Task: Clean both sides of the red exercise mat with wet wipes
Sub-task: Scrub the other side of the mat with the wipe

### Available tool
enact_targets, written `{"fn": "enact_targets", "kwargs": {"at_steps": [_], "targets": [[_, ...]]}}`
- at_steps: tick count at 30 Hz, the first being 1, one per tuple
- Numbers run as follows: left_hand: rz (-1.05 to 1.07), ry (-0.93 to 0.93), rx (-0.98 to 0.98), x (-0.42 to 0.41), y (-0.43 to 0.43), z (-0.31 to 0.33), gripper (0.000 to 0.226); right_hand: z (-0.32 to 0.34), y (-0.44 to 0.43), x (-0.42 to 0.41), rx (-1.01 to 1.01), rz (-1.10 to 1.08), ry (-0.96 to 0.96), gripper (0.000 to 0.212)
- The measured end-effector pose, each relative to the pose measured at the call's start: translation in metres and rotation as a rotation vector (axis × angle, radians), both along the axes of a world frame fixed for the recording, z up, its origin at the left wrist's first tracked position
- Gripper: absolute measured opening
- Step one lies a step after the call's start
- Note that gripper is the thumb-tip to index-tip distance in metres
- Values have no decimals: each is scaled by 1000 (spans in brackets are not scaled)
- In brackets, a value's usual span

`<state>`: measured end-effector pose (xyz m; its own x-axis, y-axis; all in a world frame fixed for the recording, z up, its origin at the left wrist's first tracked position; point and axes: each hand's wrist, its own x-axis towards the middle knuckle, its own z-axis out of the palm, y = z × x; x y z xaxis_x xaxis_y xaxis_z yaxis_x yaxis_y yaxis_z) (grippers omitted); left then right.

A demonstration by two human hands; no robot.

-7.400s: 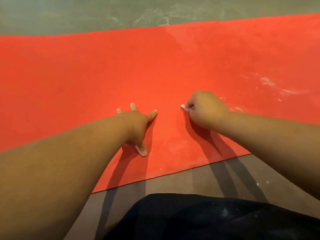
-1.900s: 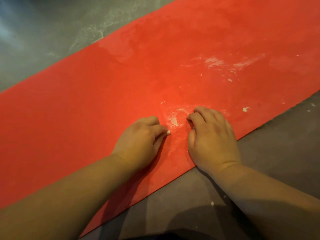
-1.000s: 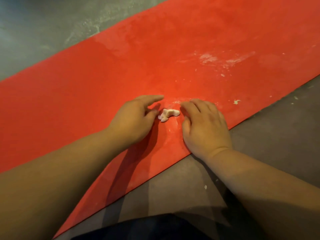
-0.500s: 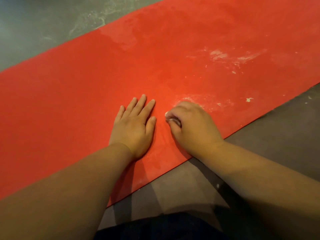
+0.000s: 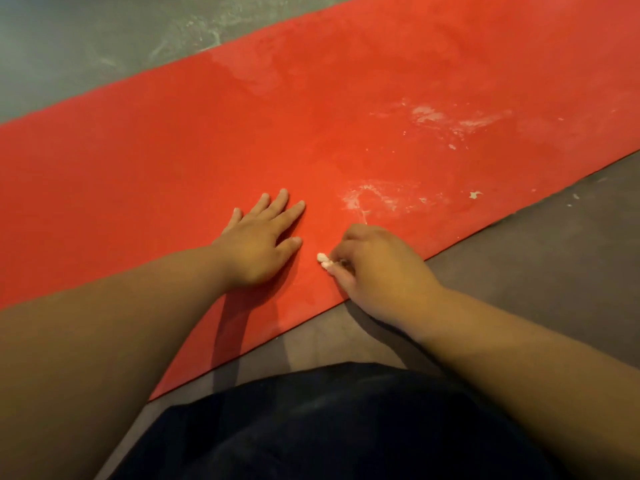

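Found left hand (image 5: 258, 247) laid palm-down on the red exercise mat (image 5: 156, 150), fingers straight and slightly spread, gripping nothing, forearm stretched in from lower left. Found right hand (image 5: 377, 268) just beside it, close to the mat's near edge, knuckles up, fingers curled, thumb and fingertips pinching a small wadded wet wipe (image 5: 323, 262). Noted wipe as white, lumpy, rolled to a pellet, protruding at that hand's left side and touching the mat surface between the two hands. Unable to judge the amount of wipe hidden inside the curled fingers. Noted right wrist over the mat's near edge, forearm crossing bare floor (image 5: 554, 258).

Recorded mat as thin, flat and matte, running diagonally from lower left to upper right across the grey, concrete-like floor. Recorded a whitish, powdery smear (image 5: 374, 199) just beyond the right hand, a second pale smear (image 5: 446, 119) farther off to the right, and a small white fleck (image 5: 475, 194) near the near edge. Noted chalky scuffs (image 5: 194, 32) on the floor beyond the mat's far edge. Noted dark fabric (image 5: 329, 427) at bottom centre, between the forearms.
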<state>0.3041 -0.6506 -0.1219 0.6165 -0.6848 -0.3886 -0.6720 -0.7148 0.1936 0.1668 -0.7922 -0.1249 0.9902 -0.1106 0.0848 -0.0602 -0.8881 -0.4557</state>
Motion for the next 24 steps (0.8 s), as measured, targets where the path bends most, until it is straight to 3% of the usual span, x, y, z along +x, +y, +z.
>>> {"fn": "enact_targets", "kwargs": {"at_steps": [2,7,9,13,20,24], "targets": [[7,56,75,-12,19,9,68,4,-10,-3,-46,-1,64,23],[217,174,179,-41,72,23,82,9,-40,-5,-158,-376,197,18],[265,193,212,-46,89,26,89,10,-8,-9,-84,-294,198,19],[165,193,282,-45,106,30,98,12,45,-13,35,-27,174,17],[102,185,324,-39,96,33,103,12,-2,-11,-100,-402,182,13],[88,165,313,-38,93,33,105,7,87,1,62,-121,136,14]]}}
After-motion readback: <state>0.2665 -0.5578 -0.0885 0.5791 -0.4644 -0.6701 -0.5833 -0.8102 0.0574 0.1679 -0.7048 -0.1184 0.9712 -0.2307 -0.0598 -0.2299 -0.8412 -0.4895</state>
